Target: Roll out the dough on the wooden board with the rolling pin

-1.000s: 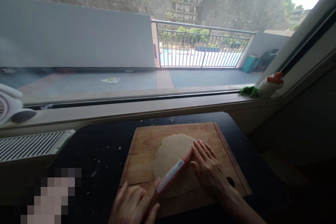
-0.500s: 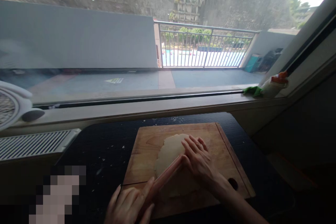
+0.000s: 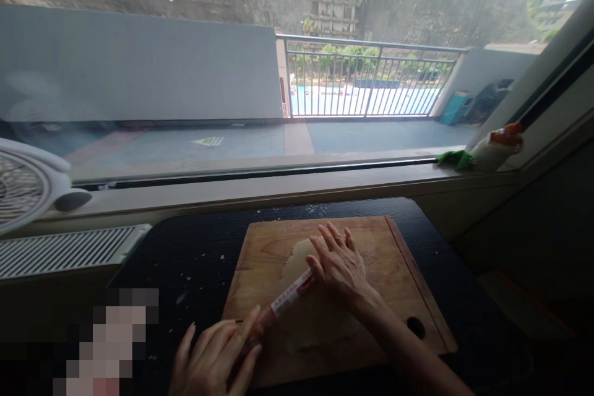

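Observation:
A rolling pin (image 3: pixel 292 294) with a white and red printed label lies slantwise across a flat, pale sheet of dough (image 3: pixel 297 260). Its near end passes between the thumb and forefinger of my left hand (image 3: pixel 216 352), which is closed loosely over it. My right hand (image 3: pixel 341 266) lies palm down over the far end, fingers stretched and spread beyond the pin, covering part of the dough. Underneath is a wooden cutting board (image 3: pixel 264 241) with a round hole near its right corner.
The board rests on a black table (image 3: pixel 185 260) flecked with white bits. Behind runs a window sill (image 3: pixel 232 189) with a green cloth (image 3: pixel 457 159) and an orange-topped bottle (image 3: pixel 499 147) at right. A white fan (image 3: pixel 51 176) and a slatted white panel (image 3: pixel 69 250) are at left.
The rolling pin has turned under my hands, so its printed label now shows. My right hand has shifted slightly up and its fingers are more spread. The view has moved slightly.

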Tool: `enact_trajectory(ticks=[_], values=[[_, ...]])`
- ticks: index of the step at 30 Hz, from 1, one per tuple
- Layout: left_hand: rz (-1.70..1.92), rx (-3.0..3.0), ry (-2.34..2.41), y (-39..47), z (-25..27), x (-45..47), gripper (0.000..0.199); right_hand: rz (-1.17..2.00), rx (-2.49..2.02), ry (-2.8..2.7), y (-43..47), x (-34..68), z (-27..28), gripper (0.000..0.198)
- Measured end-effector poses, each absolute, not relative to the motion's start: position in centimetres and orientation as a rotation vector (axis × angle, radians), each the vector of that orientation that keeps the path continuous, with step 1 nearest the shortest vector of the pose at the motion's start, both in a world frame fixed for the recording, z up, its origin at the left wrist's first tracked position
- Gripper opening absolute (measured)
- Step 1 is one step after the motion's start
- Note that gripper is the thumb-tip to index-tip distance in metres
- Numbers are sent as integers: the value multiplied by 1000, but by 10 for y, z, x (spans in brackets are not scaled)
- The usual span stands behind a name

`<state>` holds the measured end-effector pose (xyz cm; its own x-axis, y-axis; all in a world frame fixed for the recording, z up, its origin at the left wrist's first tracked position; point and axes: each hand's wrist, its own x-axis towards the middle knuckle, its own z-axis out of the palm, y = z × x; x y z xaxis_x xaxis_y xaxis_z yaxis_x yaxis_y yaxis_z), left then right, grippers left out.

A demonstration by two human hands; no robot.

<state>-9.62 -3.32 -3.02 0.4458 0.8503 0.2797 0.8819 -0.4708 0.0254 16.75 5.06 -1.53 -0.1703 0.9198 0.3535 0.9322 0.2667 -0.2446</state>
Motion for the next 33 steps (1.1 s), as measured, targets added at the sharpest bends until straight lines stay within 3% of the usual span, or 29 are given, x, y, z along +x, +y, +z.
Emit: enact_trajectory(ticks=[4,10,21,29,33], values=[[-385,-2605,-1505,-30,-26,-90,55,-31,-1669,-2126,16,185,-19,42],[-381,-2676,-1419,-18,-23,-76,50,-100,-1729,-2183,-47,209,-22,56],[-326,-2598,-1565,-36,-17,-81,52,-18,-1700,-2077,58,161,-14,38],[-346,-2669,-1539,-33,-3,-66,55,-131,-1702,-2190,-42,218,-25,47],[-361,-2702,-1567,-27,3,-55,52,-149,-1729,-2203,-39,220,-26,48]])
